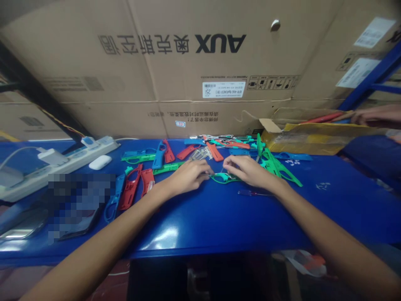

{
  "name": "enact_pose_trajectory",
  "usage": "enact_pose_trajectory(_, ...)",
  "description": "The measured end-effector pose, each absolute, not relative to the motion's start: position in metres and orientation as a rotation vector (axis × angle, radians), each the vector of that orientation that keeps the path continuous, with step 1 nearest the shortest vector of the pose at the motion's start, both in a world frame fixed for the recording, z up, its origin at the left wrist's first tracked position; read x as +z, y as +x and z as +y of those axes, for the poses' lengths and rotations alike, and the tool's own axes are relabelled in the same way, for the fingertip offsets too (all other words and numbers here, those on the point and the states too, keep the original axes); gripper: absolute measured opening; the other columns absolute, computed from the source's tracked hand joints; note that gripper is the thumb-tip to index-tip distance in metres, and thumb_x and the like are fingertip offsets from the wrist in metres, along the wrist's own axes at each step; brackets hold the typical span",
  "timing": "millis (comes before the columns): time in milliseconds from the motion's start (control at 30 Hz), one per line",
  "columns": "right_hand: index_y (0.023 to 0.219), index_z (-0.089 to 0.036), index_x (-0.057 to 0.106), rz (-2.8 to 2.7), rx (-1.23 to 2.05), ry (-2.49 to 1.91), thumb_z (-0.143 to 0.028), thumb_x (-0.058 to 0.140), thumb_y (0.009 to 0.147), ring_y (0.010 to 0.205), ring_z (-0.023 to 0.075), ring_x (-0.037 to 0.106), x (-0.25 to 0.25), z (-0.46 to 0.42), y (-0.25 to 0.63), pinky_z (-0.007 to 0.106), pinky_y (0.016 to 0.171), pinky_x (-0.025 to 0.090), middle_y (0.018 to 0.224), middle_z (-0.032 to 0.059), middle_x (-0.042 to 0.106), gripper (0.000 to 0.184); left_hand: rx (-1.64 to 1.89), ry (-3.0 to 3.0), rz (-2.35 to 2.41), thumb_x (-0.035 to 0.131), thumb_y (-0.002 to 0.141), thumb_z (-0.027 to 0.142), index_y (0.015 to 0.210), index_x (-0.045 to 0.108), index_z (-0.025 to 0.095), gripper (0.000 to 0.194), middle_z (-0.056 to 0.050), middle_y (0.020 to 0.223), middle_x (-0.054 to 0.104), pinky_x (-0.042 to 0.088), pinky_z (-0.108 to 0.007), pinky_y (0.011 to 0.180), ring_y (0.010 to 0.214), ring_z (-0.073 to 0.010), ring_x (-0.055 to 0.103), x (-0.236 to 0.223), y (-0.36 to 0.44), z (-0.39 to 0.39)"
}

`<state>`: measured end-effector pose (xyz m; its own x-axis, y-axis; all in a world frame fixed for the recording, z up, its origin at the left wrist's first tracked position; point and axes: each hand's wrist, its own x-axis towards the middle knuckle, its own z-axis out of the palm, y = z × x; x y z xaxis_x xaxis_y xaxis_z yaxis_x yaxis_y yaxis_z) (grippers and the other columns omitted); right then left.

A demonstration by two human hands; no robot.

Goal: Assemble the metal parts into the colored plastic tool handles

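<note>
My left hand (189, 175) and my right hand (246, 169) meet over a green plastic handle piece (223, 179) lying on the blue table (219, 217). Both hands have fingers curled and pinched on that piece, which carries a thin metal part. Around them lie several red, blue and green plastic handle halves (134, 186). A small heap of metal pins (200, 154) sits just behind the hands. A thin screwdriver (252, 193) lies on the table by my right wrist.
A white power strip (62, 161) with plugs and a white earbud case (99, 162) sit at the left. A yellow cardboard tray (313, 140) stands at the right, another person's hand (372, 113) above it. Large cardboard boxes (188, 62) wall off the back.
</note>
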<state>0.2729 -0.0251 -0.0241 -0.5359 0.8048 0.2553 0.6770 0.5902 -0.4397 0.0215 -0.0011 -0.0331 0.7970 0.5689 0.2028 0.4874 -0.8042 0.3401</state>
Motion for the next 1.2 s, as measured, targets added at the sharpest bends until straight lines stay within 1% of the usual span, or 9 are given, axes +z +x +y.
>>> enact_pose_trajectory(100, 0.098, -0.019, 0.062, -2.322, 0.403, -1.195, -0.036, 0.045, 0.103, 0.076, 0.0159, 0.06, -0.027, -0.025, 0.268, 0.029, 0.072, 0.042, 0.088, 0.0044, 0.07, 0.025, 0.429, 2.722, 0.809, 0.053, 0.097, 0.018, 0.112, 0.069, 0.02, 0.022, -0.006, 0.108, 0.067, 0.047, -0.033, 0.088, 0.1, -0.0203, 0.065, -0.035, 0.022, -0.001)
enact_pose_trajectory(300, 0.098, -0.02, 0.065, -2.249, 0.291, -1.319, -0.034, 0.05, 0.1, 0.075, 0.0175, 0.064, -0.034, -0.022, 0.255, 0.029, 0.07, 0.041, 0.088, 0.0038, 0.072, 0.021, 0.442, 2.724, 0.826, 0.055, 0.096, 0.018, 0.112, 0.065, 0.02, 0.019, -0.005, 0.11, 0.069, 0.045, -0.034, 0.084, 0.098, -0.0207, 0.065, -0.035, 0.024, -0.004)
enact_pose_trajectory(433, 0.101, -0.02, 0.065, -2.161, 0.286, -1.233, -0.036, 0.047, 0.102, 0.079, 0.0171, 0.065, -0.033, -0.022, 0.253, 0.029, 0.074, 0.043, 0.094, 0.0046, 0.073, 0.025, 0.475, 2.701, 0.818, 0.056, 0.095, 0.017, 0.109, 0.064, 0.019, 0.016, -0.004, 0.107, 0.07, 0.043, -0.031, 0.08, 0.094, -0.019, 0.066, -0.035, 0.025, -0.004)
enact_pose_trajectory(533, 0.102, -0.019, 0.065, -2.099, 0.296, -1.221, -0.036, 0.048, 0.102, 0.078, 0.0164, 0.065, -0.034, -0.021, 0.251, 0.027, 0.072, 0.043, 0.096, 0.005, 0.074, 0.024, 0.465, 2.713, 0.824, 0.057, 0.095, 0.017, 0.106, 0.064, 0.019, 0.013, -0.004, 0.106, 0.07, 0.043, -0.031, 0.08, 0.092, -0.0187, 0.066, -0.036, 0.025, -0.004)
enact_pose_trajectory(600, 0.1, -0.019, 0.066, -2.098, 0.29, -1.31, -0.034, 0.05, 0.1, 0.077, 0.0164, 0.065, -0.036, -0.02, 0.249, 0.027, 0.068, 0.041, 0.094, 0.0047, 0.075, 0.022, 0.471, 2.702, 0.837, 0.058, 0.095, 0.017, 0.109, 0.064, 0.019, 0.016, -0.003, 0.104, 0.07, 0.043, -0.032, 0.08, 0.09, -0.0188, 0.065, -0.036, 0.025, -0.005)
enact_pose_trajectory(733, 0.094, -0.021, 0.069, -2.15, 0.174, -1.563, -0.026, 0.054, 0.096, 0.077, 0.0178, 0.066, -0.039, -0.018, 0.247, 0.027, 0.06, 0.034, 0.087, 0.0019, 0.075, 0.016, 0.474, 2.71, 0.823, 0.055, 0.098, 0.018, 0.13, 0.058, 0.023, 0.032, -0.003, 0.104, 0.068, 0.042, -0.032, 0.082, 0.093, -0.0189, 0.063, -0.037, 0.024, -0.006)
enact_pose_trajectory(833, 0.094, -0.022, 0.07, -2.222, 0.114, -1.647, -0.025, 0.055, 0.094, 0.075, 0.0185, 0.066, -0.039, -0.018, 0.25, 0.028, 0.058, 0.031, 0.08, 0.0007, 0.073, 0.015, 0.394, 2.799, 0.819, 0.051, 0.101, 0.02, 0.131, 0.062, 0.027, 0.033, -0.003, 0.1, 0.063, 0.039, -0.032, 0.08, 0.09, -0.0185, 0.061, -0.037, 0.024, -0.006)
enact_pose_trajectory(933, 0.098, -0.022, 0.07, -2.331, 0.113, -1.552, -0.026, 0.056, 0.096, 0.079, 0.019, 0.066, -0.033, -0.02, 0.257, 0.028, 0.062, 0.034, 0.084, 0.0014, 0.073, 0.015, 0.345, 2.833, 0.836, 0.051, 0.102, 0.022, 0.129, 0.065, 0.027, 0.031, -0.003, 0.098, 0.061, 0.037, -0.032, 0.078, 0.09, -0.0181, 0.059, -0.037, 0.025, -0.007)
enact_pose_trajectory(1200, 0.104, -0.023, 0.076, -2.641, 0.389, -1.246, -0.038, 0.062, 0.096, 0.083, 0.0177, 0.065, -0.002, -0.03, 0.283, 0.028, 0.071, 0.041, 0.095, 0.0035, 0.074, 0.022, 0.314, 2.869, 0.834, 0.053, 0.101, 0.019, 0.13, 0.066, 0.027, 0.033, -0.004, 0.1, 0.062, 0.034, -0.033, 0.079, 0.092, -0.0187, 0.059, -0.033, 0.026, -0.009)
